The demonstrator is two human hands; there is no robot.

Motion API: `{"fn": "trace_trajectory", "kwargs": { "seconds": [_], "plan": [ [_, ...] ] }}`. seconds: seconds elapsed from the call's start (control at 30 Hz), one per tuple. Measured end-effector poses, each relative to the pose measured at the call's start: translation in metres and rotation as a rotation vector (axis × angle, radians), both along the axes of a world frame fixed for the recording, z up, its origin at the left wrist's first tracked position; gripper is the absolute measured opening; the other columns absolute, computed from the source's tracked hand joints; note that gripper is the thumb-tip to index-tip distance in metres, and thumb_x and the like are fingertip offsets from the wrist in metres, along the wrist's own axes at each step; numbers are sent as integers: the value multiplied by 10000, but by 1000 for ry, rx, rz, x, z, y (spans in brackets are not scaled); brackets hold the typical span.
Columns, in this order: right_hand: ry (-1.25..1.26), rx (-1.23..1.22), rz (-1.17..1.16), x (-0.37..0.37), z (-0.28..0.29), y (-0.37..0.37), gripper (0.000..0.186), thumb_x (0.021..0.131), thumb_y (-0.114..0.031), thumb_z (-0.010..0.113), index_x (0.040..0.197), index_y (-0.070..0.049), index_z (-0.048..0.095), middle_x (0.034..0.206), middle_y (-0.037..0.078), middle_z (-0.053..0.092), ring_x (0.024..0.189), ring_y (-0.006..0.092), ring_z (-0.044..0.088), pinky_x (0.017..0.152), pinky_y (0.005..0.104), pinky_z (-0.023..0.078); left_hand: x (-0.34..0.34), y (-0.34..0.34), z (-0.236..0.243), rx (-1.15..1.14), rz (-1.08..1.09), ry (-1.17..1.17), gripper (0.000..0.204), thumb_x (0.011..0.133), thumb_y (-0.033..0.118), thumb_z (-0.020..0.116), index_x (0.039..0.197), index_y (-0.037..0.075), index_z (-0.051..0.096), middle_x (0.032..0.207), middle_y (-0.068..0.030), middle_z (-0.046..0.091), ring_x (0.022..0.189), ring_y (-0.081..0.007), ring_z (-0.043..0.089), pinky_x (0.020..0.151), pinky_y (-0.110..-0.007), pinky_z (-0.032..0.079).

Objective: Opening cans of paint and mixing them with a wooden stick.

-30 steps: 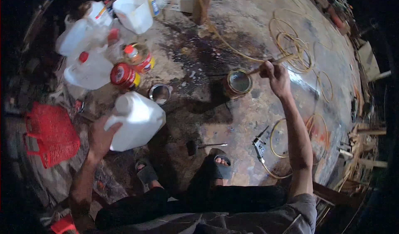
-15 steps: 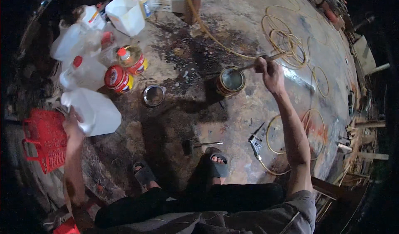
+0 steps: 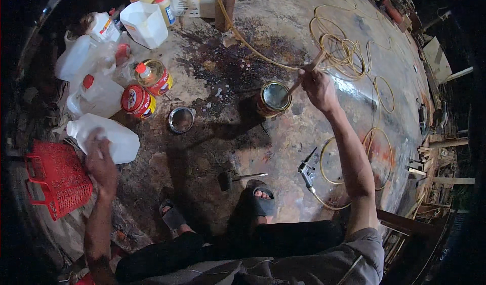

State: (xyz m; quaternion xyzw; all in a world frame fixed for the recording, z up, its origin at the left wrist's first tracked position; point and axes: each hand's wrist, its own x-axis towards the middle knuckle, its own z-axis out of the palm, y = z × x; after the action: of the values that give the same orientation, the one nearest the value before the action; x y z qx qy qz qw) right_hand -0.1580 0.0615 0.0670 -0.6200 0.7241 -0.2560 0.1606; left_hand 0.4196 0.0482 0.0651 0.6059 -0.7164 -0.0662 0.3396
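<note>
My right hand (image 3: 319, 87) is closed around a wooden stick (image 3: 294, 87). The stick's lower end slopes to the rim of an open tin can (image 3: 276, 96) holding greyish liquid. On the left, a translucent white plastic jug (image 3: 119, 139) rests tilted on the floor, its neck toward the left. My left hand (image 3: 103, 166) is in front of the jug, its fingers stretched toward the jug's side and slightly blurred; whether they touch it I cannot tell. A round metal lid or ring (image 3: 181, 120) lies between the jug and the can.
A red plastic basket (image 3: 63, 183) stands left of my left hand. Behind the jug are red-labelled tins (image 3: 137, 101), more jugs (image 3: 96, 95) and a cut-open white container (image 3: 144, 25). A yellow hose (image 3: 349, 57) coils at right, near a spray gun (image 3: 307, 173). A hammer-like tool (image 3: 228, 179) lies near my feet.
My left hand has come off the jug's handle and moved right and nearer to me. The jug has shifted slightly left. The stick has swung steeper, its end now at the can's rim.
</note>
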Motion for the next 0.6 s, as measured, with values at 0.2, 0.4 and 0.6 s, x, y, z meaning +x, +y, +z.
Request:
{"fn": "trace_trajectory", "kwargs": {
  "seconds": [0.2,0.4,0.6],
  "plan": [
    [-165,-107,86,3,-8,0,253,976,-255,587,920,-17,652,724,187,624,675,343,644,620,416,491,-13,63,-86,685,-421,-29,48,866,45,627,825,21,627,865,-137,635,803,-290,617,739,-419,488],
    [-49,-330,113,-1,-10,2,278,976,-247,593,881,13,611,703,192,603,647,299,640,596,408,473,14,126,-134,1569,-542,-199,264,916,249,662,755,40,656,698,-131,618,681,-249,641,653,-435,490],
    [-81,-126,30,-2,-12,1,267,989,-267,573,965,-7,625,674,160,623,613,302,623,596,384,487,21,153,-153,1596,-398,-175,437,954,370,632,684,27,628,539,-86,595,523,-208,617,572,-385,545]
  ]
}}
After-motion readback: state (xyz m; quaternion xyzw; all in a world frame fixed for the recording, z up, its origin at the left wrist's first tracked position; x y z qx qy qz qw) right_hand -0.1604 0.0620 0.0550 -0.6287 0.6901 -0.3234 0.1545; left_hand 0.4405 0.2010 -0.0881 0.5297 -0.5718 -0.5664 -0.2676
